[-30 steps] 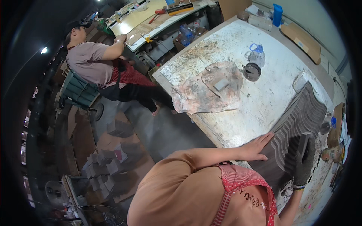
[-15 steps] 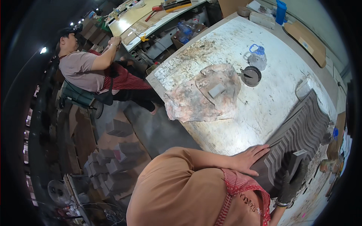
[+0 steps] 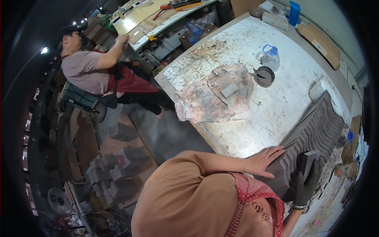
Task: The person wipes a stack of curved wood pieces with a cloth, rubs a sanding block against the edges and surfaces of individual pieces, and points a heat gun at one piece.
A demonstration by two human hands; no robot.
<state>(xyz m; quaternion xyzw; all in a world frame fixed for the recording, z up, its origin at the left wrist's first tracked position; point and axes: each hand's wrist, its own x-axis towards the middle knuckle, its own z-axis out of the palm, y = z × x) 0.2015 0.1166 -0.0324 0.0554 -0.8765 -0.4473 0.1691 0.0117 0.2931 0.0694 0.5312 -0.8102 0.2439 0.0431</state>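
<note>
A long stack of dark grey pieces with wavy edges lies along the right side of the white worktable. My left hand is bare and rests on the stack's near left end, fingers stretched out. On the near right part of the stack, my right hand, in a dark grey glove, grips a small flat grey block with a pale top edge. The block is tilted up against the wavy surface; its lower part is hidden by the glove.
A stained cloth with a small grey block lies mid-table. Beyond are a round dark tin and a clear bottle. A co-worker sits at the left. Grey blocks are piled low at left.
My right hand and the grey block have shifted slightly away from me along the stack, and the block's tilt has changed. My left hand stays on the stack. The view has shifted a little.
</note>
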